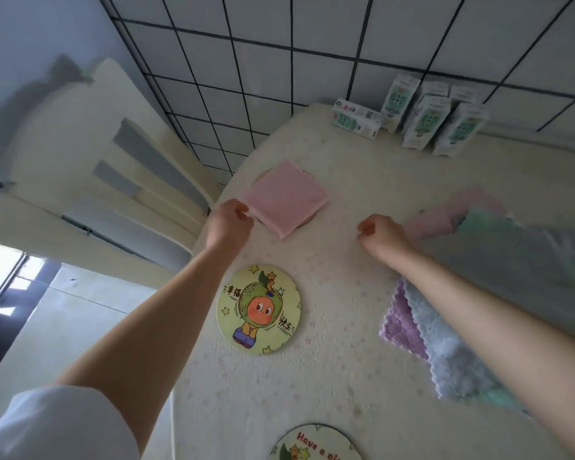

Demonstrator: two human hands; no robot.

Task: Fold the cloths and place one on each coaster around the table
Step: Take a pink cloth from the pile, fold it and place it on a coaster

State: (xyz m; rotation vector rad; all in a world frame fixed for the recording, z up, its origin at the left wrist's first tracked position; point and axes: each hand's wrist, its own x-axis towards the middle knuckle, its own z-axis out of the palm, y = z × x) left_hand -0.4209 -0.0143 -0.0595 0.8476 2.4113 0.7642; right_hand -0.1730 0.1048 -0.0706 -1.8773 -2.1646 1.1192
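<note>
Two bare forearms run up from the bottom of the frame. A white sleeve (57, 423), pushed up, covers the left arm at lower left; the right arm shows none.

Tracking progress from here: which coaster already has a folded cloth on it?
The far coaster, mostly hidden under the folded pink cloth beside the left hand. The cartoon coaster and the "Have a" coaster are bare.
</note>
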